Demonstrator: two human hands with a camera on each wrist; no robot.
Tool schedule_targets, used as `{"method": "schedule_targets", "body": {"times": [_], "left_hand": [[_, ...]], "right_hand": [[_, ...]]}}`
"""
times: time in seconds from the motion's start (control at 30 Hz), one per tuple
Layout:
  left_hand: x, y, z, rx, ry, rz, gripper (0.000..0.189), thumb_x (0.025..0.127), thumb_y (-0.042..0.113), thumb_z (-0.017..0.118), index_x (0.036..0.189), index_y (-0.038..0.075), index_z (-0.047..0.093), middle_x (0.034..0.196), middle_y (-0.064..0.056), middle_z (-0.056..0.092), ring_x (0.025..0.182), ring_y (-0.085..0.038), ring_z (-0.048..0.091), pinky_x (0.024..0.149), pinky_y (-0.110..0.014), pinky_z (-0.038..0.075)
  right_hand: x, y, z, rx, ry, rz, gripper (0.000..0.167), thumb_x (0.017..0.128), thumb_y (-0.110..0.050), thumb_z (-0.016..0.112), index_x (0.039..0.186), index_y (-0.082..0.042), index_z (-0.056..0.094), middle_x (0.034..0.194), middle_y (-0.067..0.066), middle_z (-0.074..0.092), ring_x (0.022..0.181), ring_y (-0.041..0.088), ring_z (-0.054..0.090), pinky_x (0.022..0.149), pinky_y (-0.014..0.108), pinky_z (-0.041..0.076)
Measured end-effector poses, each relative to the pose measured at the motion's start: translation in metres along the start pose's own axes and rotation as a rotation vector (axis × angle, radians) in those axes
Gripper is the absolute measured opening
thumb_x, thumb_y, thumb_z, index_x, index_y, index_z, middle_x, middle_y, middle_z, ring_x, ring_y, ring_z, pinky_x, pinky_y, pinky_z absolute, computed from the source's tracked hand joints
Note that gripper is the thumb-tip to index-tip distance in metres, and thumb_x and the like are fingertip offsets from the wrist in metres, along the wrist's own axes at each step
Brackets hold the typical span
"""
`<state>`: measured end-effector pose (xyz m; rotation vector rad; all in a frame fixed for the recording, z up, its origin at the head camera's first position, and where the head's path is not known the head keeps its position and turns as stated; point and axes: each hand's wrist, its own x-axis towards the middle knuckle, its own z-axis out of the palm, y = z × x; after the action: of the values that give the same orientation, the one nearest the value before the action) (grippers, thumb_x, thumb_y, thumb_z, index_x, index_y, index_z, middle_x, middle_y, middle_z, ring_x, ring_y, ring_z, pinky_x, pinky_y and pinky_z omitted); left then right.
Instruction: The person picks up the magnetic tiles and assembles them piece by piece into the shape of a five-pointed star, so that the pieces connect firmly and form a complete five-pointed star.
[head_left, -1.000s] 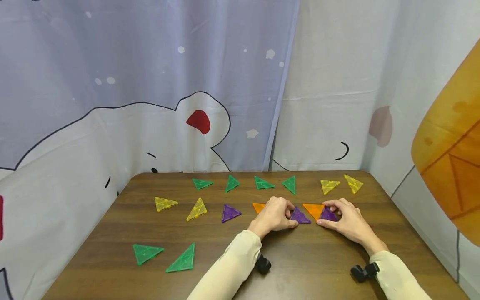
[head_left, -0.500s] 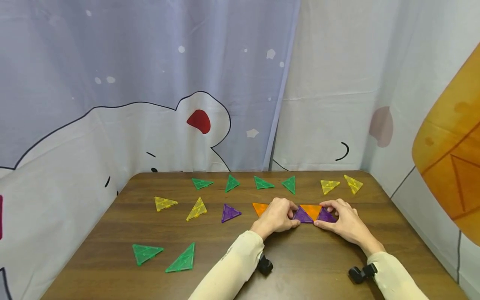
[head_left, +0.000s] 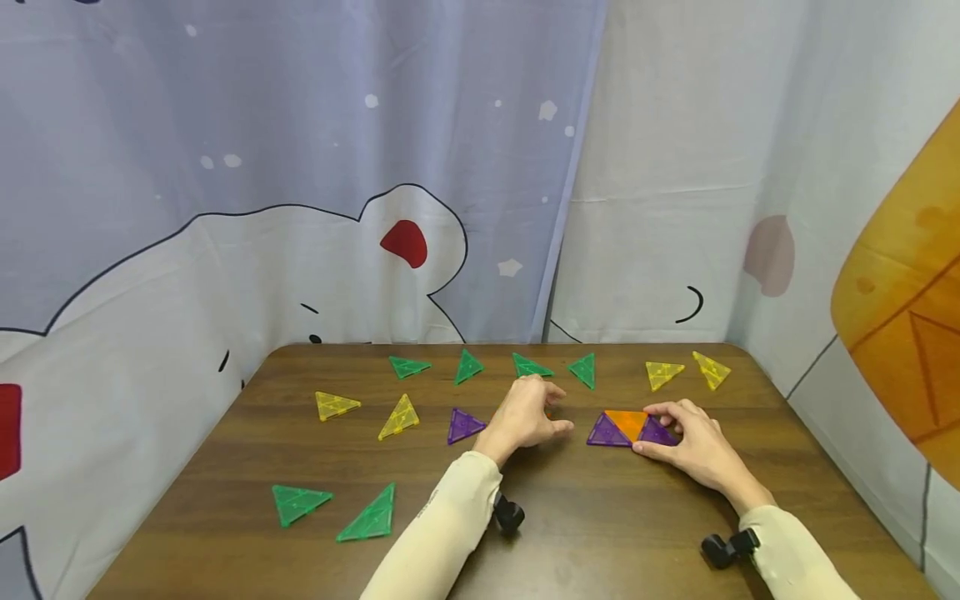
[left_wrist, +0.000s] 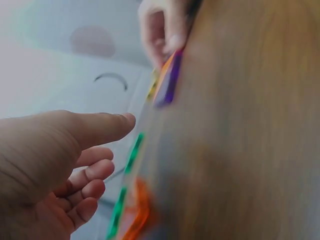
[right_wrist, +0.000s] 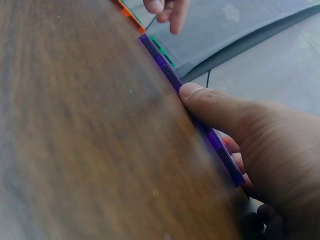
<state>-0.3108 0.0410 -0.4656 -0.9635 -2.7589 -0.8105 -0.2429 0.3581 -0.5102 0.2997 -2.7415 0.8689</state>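
Note:
In the head view, a purple triangle tile (head_left: 607,432), an orange triangle tile (head_left: 626,423) and a second purple triangle tile (head_left: 656,432) lie side by side in a flat strip. My right hand (head_left: 693,439) grips the right-hand purple tile between thumb and fingers; the right wrist view shows the thumb at its edge. To the left, my left hand (head_left: 523,414) hovers with nothing in it, thumb and fingers spread apart. A loose orange triangle tile (left_wrist: 141,210) lies below it, mostly hidden by the hand in the head view.
Another purple triangle tile (head_left: 464,425) lies left of my left hand. Several green triangle tiles (head_left: 468,367) line the back, with two yellow tiles (head_left: 710,370) at back right. Two larger green tiles (head_left: 371,514) lie at front left of the wooden table (head_left: 585,517).
The left purple, orange and right purple tiles have come together edge to edge. My left hand has let go of the left purple tile and moved left over the loose orange one.

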Motion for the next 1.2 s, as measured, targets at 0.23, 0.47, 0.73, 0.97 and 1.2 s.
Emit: {"method": "schedule_targets", "body": {"times": [0.23,0.47,0.73,0.97,1.2], "left_hand": [[-0.018,-0.031,-0.02,0.019,0.04,-0.083,0.053,0.087,0.032,0.098,0.13,0.005,0.082,0.116,-0.011,0.08,0.111,-0.027,0.069,0.102,-0.039,0.057],[-0.027,-0.04,-0.023,0.021,0.017,-0.111,0.052,0.086,0.035,0.099,0.125,0.004,0.083,0.115,-0.011,0.078,0.107,-0.025,0.067,0.097,-0.037,0.057],[-0.033,-0.037,-0.024,-0.013,0.0,-0.111,0.042,0.085,0.031,0.1,0.115,0.006,0.086,0.114,-0.008,0.078,0.109,-0.023,0.067,0.098,-0.035,0.059],[-0.041,-0.038,-0.025,-0.087,-0.025,-0.111,0.047,0.081,0.035,0.103,0.111,0.004,0.085,0.104,-0.006,0.077,0.086,-0.011,0.065,0.078,-0.022,0.058],[-0.047,-0.042,-0.016,-0.112,-0.026,-0.059,0.049,0.077,0.037,0.105,0.106,0.004,0.084,0.09,-0.001,0.076,0.073,-0.002,0.063,0.069,-0.019,0.058]], "right_hand": [[0.0,0.001,-0.001,-0.004,-0.004,0.012,0.064,0.091,-0.052,0.092,0.137,-0.011,0.074,0.113,0.003,0.066,0.102,0.023,0.056,0.094,0.05,0.033],[-0.002,0.001,-0.003,-0.011,0.002,0.023,0.068,0.092,-0.051,0.092,0.141,-0.009,0.073,0.115,0.005,0.065,0.102,0.023,0.056,0.09,0.045,0.043],[0.0,0.002,0.0,-0.017,0.013,0.026,0.073,0.093,-0.049,0.091,0.148,-0.006,0.07,0.119,0.008,0.066,0.099,0.022,0.056,0.084,0.039,0.047],[0.0,0.002,0.0,-0.005,0.019,0.006,0.07,0.093,-0.047,0.092,0.146,-0.005,0.071,0.118,0.007,0.066,0.1,0.022,0.056,0.084,0.037,0.047],[-0.002,0.002,-0.001,0.008,0.015,0.007,0.069,0.093,-0.045,0.092,0.146,-0.006,0.071,0.12,0.008,0.065,0.099,0.022,0.054,0.081,0.035,0.045]]}}
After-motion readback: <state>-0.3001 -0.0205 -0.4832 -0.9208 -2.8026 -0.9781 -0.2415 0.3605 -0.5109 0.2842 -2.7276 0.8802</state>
